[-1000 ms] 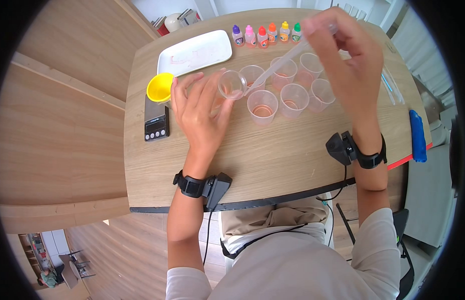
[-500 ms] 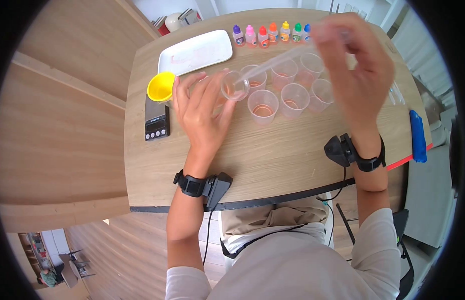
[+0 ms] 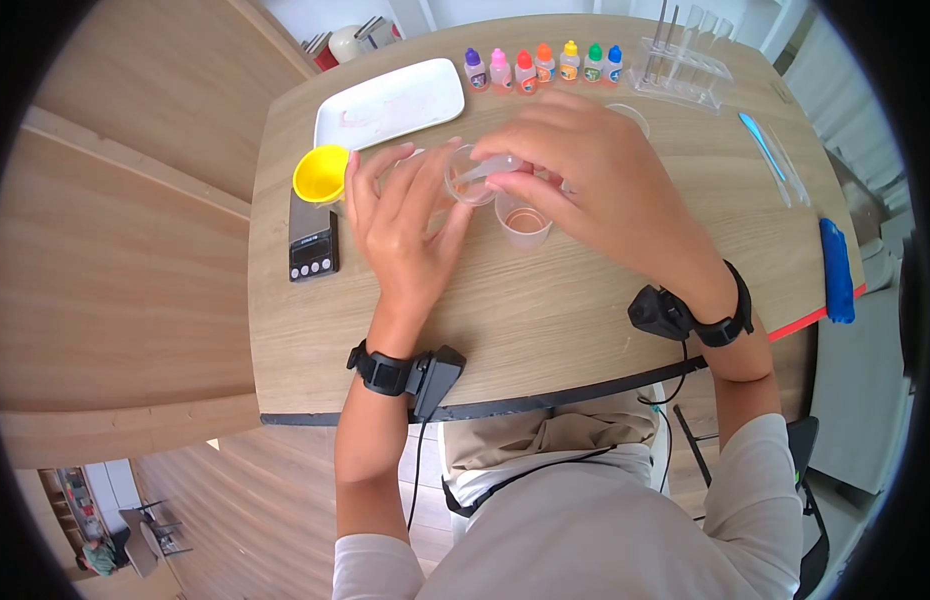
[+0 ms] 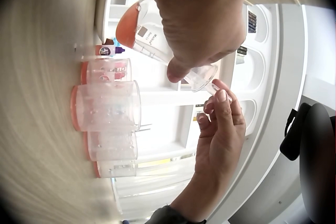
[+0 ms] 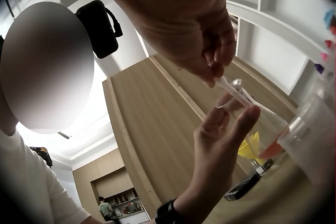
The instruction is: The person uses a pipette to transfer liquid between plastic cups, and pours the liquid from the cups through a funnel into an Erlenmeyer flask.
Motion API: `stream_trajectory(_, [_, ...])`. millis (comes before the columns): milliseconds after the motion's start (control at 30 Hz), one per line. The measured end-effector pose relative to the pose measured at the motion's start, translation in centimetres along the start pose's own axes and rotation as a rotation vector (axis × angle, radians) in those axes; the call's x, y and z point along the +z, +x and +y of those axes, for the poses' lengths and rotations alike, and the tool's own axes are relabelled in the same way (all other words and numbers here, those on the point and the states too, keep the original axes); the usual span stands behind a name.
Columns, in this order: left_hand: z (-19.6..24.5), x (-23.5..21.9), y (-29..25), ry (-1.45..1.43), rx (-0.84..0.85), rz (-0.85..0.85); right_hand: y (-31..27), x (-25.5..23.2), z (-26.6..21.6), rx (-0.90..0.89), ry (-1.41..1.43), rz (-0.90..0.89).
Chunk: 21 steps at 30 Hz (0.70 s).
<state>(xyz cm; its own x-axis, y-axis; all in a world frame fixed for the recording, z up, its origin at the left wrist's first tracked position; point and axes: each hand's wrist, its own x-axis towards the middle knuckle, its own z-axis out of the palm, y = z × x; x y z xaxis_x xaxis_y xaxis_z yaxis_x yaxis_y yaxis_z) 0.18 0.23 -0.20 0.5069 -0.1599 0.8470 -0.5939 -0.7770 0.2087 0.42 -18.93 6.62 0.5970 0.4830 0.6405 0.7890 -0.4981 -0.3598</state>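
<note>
My left hand [image 3: 397, 225] grips a clear conical flask [image 4: 152, 35] by its neck. Orange-red liquid shows in the flask's wide end in the left wrist view. With thumb and fingers my right hand [image 3: 600, 170] pinches a translucent plastic dropper [image 5: 236, 94] at its bulb end; its stem runs down into the flask's mouth. Just right of the flask stands a clear plastic cup [image 3: 523, 226] with a little reddish liquid. More such cups [image 4: 107, 106] stand in a cluster, mostly hidden under my right hand in the head view.
Behind the cups is a row of small dye bottles [image 3: 543, 68]. A white tray [image 3: 425, 95] lies back left, with a yellow cup [image 3: 321, 174] and a digital scale [image 3: 313, 258] nearer. At right are a test tube rack [image 3: 682, 75], a blue-handled tool [image 3: 760, 140] and a blue bundle [image 3: 836, 270].
My right hand has come down and left, bringing the dropper's bulb close over the flask's mouth and its stem inside. My left hand and the flask stay nearly still.
</note>
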Motion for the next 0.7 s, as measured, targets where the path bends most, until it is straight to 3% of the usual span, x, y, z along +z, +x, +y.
stream_trajectory(700, [0.1, -0.1, 0.1, 0.012, -0.003, -0.021, -0.2, 1.1, 0.2, 0.004, -0.123, 0.118])
